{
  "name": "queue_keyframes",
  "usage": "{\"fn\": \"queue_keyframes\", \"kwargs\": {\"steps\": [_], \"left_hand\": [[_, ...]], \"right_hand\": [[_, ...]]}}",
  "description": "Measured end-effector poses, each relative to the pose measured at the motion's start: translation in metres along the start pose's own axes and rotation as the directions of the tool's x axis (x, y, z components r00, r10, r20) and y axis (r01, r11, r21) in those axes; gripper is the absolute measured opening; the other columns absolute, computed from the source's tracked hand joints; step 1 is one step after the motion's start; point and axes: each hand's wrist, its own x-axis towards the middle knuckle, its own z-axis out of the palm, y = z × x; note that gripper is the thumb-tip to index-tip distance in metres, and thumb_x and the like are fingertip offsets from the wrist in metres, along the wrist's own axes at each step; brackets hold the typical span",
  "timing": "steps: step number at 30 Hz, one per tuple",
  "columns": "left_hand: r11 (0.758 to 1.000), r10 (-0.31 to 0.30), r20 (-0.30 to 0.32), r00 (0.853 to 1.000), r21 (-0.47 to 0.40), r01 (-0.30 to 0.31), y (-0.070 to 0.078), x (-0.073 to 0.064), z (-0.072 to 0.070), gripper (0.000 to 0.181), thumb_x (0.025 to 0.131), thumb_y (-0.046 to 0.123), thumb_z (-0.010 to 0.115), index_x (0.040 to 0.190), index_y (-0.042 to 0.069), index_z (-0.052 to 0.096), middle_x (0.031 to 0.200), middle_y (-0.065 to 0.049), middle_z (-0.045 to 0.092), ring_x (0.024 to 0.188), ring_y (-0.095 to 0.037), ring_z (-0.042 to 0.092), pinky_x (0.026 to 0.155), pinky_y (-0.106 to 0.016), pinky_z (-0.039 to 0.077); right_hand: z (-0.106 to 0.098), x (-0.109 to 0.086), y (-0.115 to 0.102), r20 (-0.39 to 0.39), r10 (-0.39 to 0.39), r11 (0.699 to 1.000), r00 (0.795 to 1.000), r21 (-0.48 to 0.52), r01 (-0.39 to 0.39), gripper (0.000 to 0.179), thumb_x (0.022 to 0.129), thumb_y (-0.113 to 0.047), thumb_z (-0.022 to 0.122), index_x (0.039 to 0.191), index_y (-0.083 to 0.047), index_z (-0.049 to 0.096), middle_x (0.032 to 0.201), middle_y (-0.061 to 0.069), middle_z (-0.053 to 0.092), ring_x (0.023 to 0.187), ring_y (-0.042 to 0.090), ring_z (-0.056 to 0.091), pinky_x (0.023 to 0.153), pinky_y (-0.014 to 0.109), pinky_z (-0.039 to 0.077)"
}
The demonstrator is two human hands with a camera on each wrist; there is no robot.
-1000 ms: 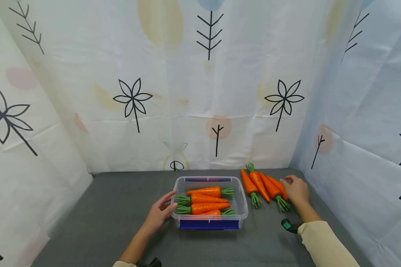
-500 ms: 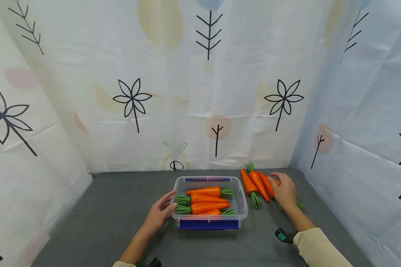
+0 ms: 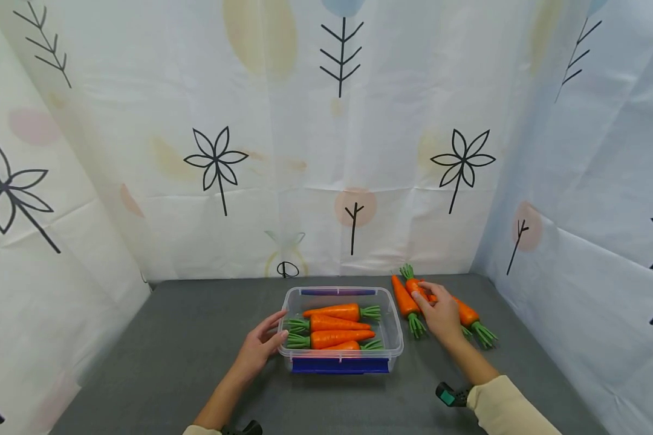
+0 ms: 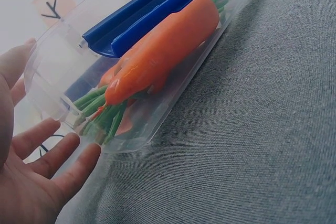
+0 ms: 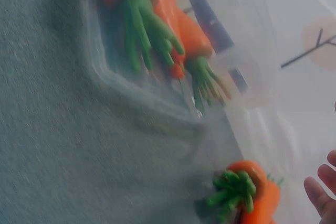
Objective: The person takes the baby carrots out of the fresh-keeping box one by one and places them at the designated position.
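Note:
A clear plastic container [image 3: 340, 353] with blue latches sits mid-table, holding several orange carrots [image 3: 340, 323] with green tops. At its left side my left hand [image 3: 258, 344] has its fingers spread, the fingertips right at the wall and rim; the left wrist view shows the straight fingers [image 4: 76, 174] beside the corner. Over the loose carrots to the right of the container is my right hand [image 3: 439, 311], thumb and fingers apart, partly hiding the ones beneath. A carrot [image 3: 405, 299] lies left of that hand, another [image 3: 468, 315] right of it. The right wrist view shows only fingertips [image 5: 317, 195], with no carrot between them.
The grey tabletop [image 3: 185, 338] runs back to a white patterned curtain [image 3: 305, 151], which also closes off both sides. Each wrist wears a black device [image 3: 451, 396].
My right hand has moved left across the loose carrots, from the rightmost ones to the middle ones. Green tops on the right are now uncovered. The left hand and container stay in place.

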Motion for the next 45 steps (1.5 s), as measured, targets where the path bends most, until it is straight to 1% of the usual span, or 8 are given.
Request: {"fn": "queue_keyframes", "kwargs": {"steps": [8, 13, 19, 25, 28, 34, 41, 45], "left_hand": [[1.000, 0.007, 0.014, 1.000, 0.002, -0.007, -0.014, 0.004, -0.002, 0.050, 0.095, 0.024, 0.065, 0.142, 0.014, 0.051, 0.140, -0.024, 0.047, 0.114, -0.036, 0.058, 0.086, -0.044, 0.053], [1.000, 0.007, 0.021, 1.000, -0.010, -0.007, -0.011, 0.003, -0.002, 0.050, 0.096, 0.021, 0.064, 0.142, 0.011, 0.050, 0.141, -0.025, 0.045, 0.113, -0.034, 0.058, 0.087, -0.043, 0.053], [1.000, 0.006, 0.023, 1.000, -0.010, -0.006, -0.005, 0.003, -0.002, 0.050, 0.095, 0.017, 0.064, 0.142, 0.009, 0.050, 0.140, -0.026, 0.047, 0.111, -0.033, 0.059, 0.086, -0.045, 0.053], [0.990, 0.020, -0.011, 1.000, 0.138, -0.019, 0.000, 0.006, -0.005, 0.051, 0.090, 0.024, 0.071, 0.138, 0.014, 0.055, 0.137, -0.019, 0.052, 0.115, -0.035, 0.056, 0.089, -0.050, 0.050], [0.961, 0.063, -0.013, 0.998, 0.270, -0.057, 0.005, 0.009, -0.008, 0.053, 0.087, 0.024, 0.075, 0.136, 0.015, 0.057, 0.136, -0.014, 0.052, 0.119, -0.035, 0.052, 0.092, -0.052, 0.048], [0.838, 0.191, 0.063, 0.980, 0.509, -0.196, 0.025, 0.017, -0.009, 0.052, 0.083, 0.021, 0.078, 0.132, 0.011, 0.061, 0.136, -0.012, 0.052, 0.126, -0.037, 0.045, 0.100, -0.061, 0.037], [0.770, 0.259, 0.148, 0.954, 0.565, -0.297, 0.048, 0.025, 0.000, 0.047, 0.085, 0.023, 0.077, 0.130, 0.016, 0.063, 0.139, -0.009, 0.052, 0.128, -0.035, 0.043, 0.100, -0.060, 0.037], [0.753, 0.263, 0.210, 0.942, 0.565, -0.337, 0.055, 0.035, 0.006, 0.046, 0.086, 0.021, 0.076, 0.130, 0.017, 0.062, 0.139, -0.009, 0.052, 0.126, -0.034, 0.047, 0.099, -0.058, 0.039]], "right_hand": [[0.012, -0.009, -0.015, 0.131, 0.075, 0.989, 0.989, 0.118, -0.091, 0.042, 0.092, -0.021, 0.069, 0.128, -0.001, 0.060, 0.121, 0.022, 0.062, 0.109, 0.037, 0.058, 0.085, 0.051, 0.051], [0.020, -0.014, -0.020, 0.305, 0.151, 0.963, 0.940, 0.169, -0.209, 0.056, 0.095, -0.029, 0.065, 0.142, -0.007, 0.048, 0.135, 0.026, 0.052, 0.120, 0.040, 0.053, 0.092, 0.053, 0.047], [0.026, -0.022, -0.024, 0.455, 0.150, 0.947, 0.878, 0.190, -0.260, 0.061, 0.097, -0.026, 0.061, 0.150, -0.011, 0.036, 0.147, 0.027, 0.038, 0.132, 0.044, 0.040, 0.100, 0.055, 0.040], [0.030, -0.028, -0.027, 0.467, 0.120, 0.945, 0.876, 0.217, -0.246, 0.058, 0.097, -0.026, 0.062, 0.147, -0.007, 0.041, 0.151, 0.021, 0.034, 0.137, 0.042, 0.031, 0.109, 0.053, 0.027], [0.032, -0.029, -0.026, 0.455, 0.135, 0.931, 0.880, 0.245, -0.270, 0.056, 0.096, -0.026, 0.062, 0.146, -0.008, 0.044, 0.150, 0.021, 0.036, 0.137, 0.042, 0.031, 0.109, 0.054, 0.027], [0.033, -0.030, -0.024, 0.423, 0.150, 0.930, 0.894, 0.246, -0.273, 0.053, 0.097, -0.025, 0.062, 0.145, -0.008, 0.046, 0.146, 0.024, 0.041, 0.134, 0.043, 0.036, 0.105, 0.057, 0.032], [0.035, -0.031, -0.025, 0.417, 0.162, 0.936, 0.894, 0.222, -0.273, 0.051, 0.097, -0.020, 0.061, 0.145, -0.007, 0.046, 0.145, 0.024, 0.042, 0.132, 0.045, 0.038, 0.102, 0.057, 0.036], [0.035, -0.029, -0.025, 0.433, 0.185, 0.926, 0.882, 0.225, -0.304, 0.051, 0.097, -0.019, 0.060, 0.145, -0.009, 0.045, 0.147, 0.023, 0.040, 0.133, 0.044, 0.037, 0.103, 0.058, 0.034]]}}
